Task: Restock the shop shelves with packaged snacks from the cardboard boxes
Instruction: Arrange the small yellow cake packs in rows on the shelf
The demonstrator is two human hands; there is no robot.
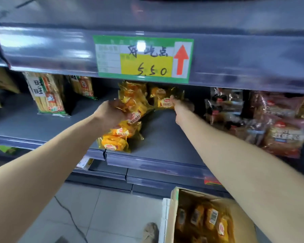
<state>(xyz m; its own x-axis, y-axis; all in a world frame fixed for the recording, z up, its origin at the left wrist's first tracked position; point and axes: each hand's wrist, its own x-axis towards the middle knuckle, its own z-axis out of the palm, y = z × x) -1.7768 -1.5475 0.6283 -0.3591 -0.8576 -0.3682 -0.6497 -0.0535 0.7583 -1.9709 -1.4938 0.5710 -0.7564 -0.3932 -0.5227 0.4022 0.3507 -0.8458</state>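
Cellophane is what wraps these yellow snack packs, so they should be light, soft and crinkly, with slippery film and small cakes inside that would crush under a hard squeeze. The safest hold is probably a loose grip around the body or a pinch on the sealed edge.

The left hand [112, 114] has its fingers curled round 1 yellow pack [133, 100], held tilted above the middle shelf [165, 141]. The right hand [180, 106] reaches deeper and grips the lower edge of a second yellow pack [162, 100] near the back; its fingertips are partly hidden, so I cannot tell how tight the pinch is. A stack of yellow packs [118, 139] lies at the shelf front, just below the left hand. More of the same goods sit in the cardboard box [174, 216] on the floor at lower right.

The upper shelf edge [235, 55], with its price label [142, 57], hangs low over the opening, so tall packs may snag there going in. Rice-cracker bags [47, 97] stand well to the left, and brown bread packs [281, 130] crowd the right, close to the right forearm. A cable [67, 213] crosses the floor tiles, and a shoe [150, 231] stands beside the box.
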